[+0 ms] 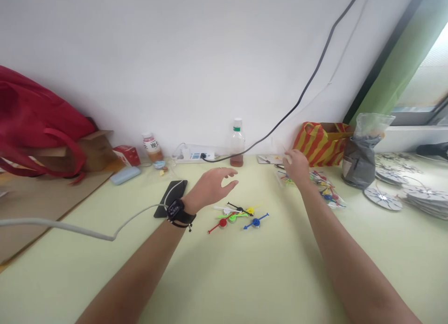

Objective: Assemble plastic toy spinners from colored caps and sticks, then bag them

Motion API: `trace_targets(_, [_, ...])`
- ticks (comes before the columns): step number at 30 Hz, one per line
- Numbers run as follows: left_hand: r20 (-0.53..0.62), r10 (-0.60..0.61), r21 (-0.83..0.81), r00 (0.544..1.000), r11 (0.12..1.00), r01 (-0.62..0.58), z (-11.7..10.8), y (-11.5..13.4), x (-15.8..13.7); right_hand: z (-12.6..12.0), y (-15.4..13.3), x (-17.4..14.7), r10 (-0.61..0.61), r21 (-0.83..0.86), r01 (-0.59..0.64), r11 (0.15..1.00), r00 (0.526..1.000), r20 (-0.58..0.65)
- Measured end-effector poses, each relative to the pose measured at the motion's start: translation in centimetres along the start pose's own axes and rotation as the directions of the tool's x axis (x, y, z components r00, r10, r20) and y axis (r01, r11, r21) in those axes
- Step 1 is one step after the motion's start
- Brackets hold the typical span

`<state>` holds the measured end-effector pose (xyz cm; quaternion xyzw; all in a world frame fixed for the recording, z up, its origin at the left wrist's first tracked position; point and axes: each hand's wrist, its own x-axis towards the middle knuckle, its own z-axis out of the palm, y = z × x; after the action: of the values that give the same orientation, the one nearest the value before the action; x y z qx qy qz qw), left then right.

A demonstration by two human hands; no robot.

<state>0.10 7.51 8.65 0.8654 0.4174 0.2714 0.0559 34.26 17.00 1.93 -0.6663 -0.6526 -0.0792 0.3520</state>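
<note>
My left hand [213, 187], with a black watch on its wrist, hovers over the table with fingers apart and nothing between them. Just right of it lies a loose cluster of arrow spinners: a red spinner [223, 223], a blue spinner [256, 222], a green spinner [232, 217], plus white, black and yellow ones. My right hand [297, 165] is farther back, fingers pinched together above clear bags of coloured spinners [328, 195]. A faint, pale or see-through bit shows at its fingertips; I cannot make out what it is.
A bottle [237, 144] and a power strip [198, 156] stand by the wall. A phone [171, 198] with a cable lies left. Right are a striped bag [324, 144], a grey bag [360, 163] and stacked discs [429, 195]. A red bag [38, 114] rests at far left.
</note>
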Motion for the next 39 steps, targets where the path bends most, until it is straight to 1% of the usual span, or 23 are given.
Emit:
trace_targets(2, [-0.084,-0.034,-0.056,0.996,0.998,0.029,0.0,-0.2,0.2,-1.5,-1.8,0.4,-0.001,0.224,0.028,0.974,0.993,-0.122])
trace_targets(3, [-0.119,-0.057,-0.091,0.991,0.995,0.046,0.0,-0.4,0.2,-2.4,-2.9,0.5,-0.003,0.350,0.051,0.935,0.991,-0.135])
trace_targets(5, [-0.169,-0.115,-0.154,0.979,0.984,0.089,0.2,-0.6,0.3,-4.3,-5.1,0.4,-0.011,0.562,0.038,0.827,0.999,-0.052])
trace_targets(7, [-0.197,-0.171,-0.195,0.965,0.972,0.132,0.4,-0.7,0.3,-6.1,-7.2,-0.1,-0.093,0.699,0.002,0.715,0.991,0.092])
trace_targets(8, [-0.206,-0.181,-0.207,0.962,0.969,0.138,0.4,-0.6,0.3,-7.0,-8.1,-0.4,-0.163,0.734,-0.030,0.678,0.968,0.190])
trace_targets(9, [-0.208,-0.174,-0.217,0.963,0.968,0.128,0.3,-0.5,0.3,-7.7,-9.0,-0.8,-0.236,0.760,-0.071,0.646,0.928,0.287])
trace_targets(11, [-0.183,-0.125,-0.252,0.975,0.965,0.076,0.1,-0.1,0.2,-8.8,-10.5,-1.5,-0.361,0.784,-0.148,0.603,0.825,0.434])
trace_targets(12, [-0.147,-0.099,-0.284,0.984,0.957,0.054,0.0,0.2,0.2,-9.1,-11.1,-1.8,-0.412,0.796,-0.173,0.581,0.780,0.470])
trace_targets(13, [-0.089,-0.078,-0.326,0.993,0.944,0.045,-0.1,0.4,0.2,-9.2,-11.7,-2.1,-0.449,0.809,-0.189,0.556,0.751,0.484])
trace_targets(14, [-0.016,-0.065,-0.379,0.998,0.924,0.054,0.0,0.5,0.2,-9.2,-12.2,-2.4,-0.469,0.820,-0.198,0.537,0.737,0.486])
trace_targets(16, [0.108,-0.067,-0.507,0.992,0.855,0.113,0.3,0.5,0.3,-8.7,-12.8,-2.8,-0.465,0.820,-0.199,0.536,0.741,0.484])
trace_targets(17, [0.134,-0.082,-0.569,0.988,0.810,0.144,0.6,0.4,0.4,-8.4,-12.9,-2.9,-0.450,0.810,-0.196,0.552,0.748,0.488])
trace_targets(19, [0.101,-0.157,-0.665,0.982,0.724,0.184,1.1,-0.1,0.6,-7.6,-12.9,-3.0,-0.409,0.791,-0.203,0.576,0.767,0.495])
trace_targets(21, [0.046,-0.244,-0.712,0.969,0.673,0.203,1.5,-0.4,0.7,-6.9,-12.5,-2.8,-0.359,0.792,-0.225,0.568,0.798,0.484])
trace_targets(23, [0.064,-0.260,-0.723,0.963,0.653,0.224,1.4,-0.6,0.7,-6.6,-12.2,-2.6,-0.316,0.799,-0.241,0.551,0.825,0.468])
trace_targets(24, [0.089,-0.245,-0.726,0.965,0.648,0.231,1.2,-0.5,0.7,-6.6,-12.1,-2.6,-0.311,0.794,-0.247,0.555,0.824,0.474])
trace_targets(26, [0.130,-0.206,-0.734,0.970,0.637,0.234,0.7,-0.2,0.6,-6.8,-12.3,-2.6,-0.355,0.775,-0.259,0.577,0.775,0.523])
trace_targets(29, [0.121,-0.182,-0.757,0.976,0.619,0.209,0.3,0.1,0.5,-7.1,-12.9,-2.9,-0.454,0.746,-0.283,0.602,0.647,0.612])
trace_targets(31, [0.103,-0.174,-0.763,0.979,0.617,0.190,0.5,0.0,0.5,-7.1,-13.2,-3.1,-0.480,0.737,-0.292,0.610,0.603,0.637])
trace_targets(33, [0.074,-0.201,-0.773,0.977,0.608,0.184,0.8,-0.5,0.6,-7.1,-13.0,-3.1,-0.468,0.737,-0.297,0.607,0.617,0.633])
trace_targets(35, [0.034,-0.267,-0.796,0.963,0.575,0.188,1.1,-1.1,0.6,-7.0,-12.5,-2.8,-0.449,0.745,-0.306,0.593,0.642,0.621])
trace_targets(37, [0.016,-0.318,-0.835,0.948,0.518,0.187,1.3,-1.5,0.6,-7.1,-11.9,-2.6,-0.437,0.755,-0.320,0.573,0.660,0.611])
trace_targets(39, [0.038,-0.327,-0.866,0.944,0.460,0.195,1.2,-1.5,0.6,-7.4,-11.6,-2.4,-0.432,0.760,-0.326,0.562,0.668,0.606])
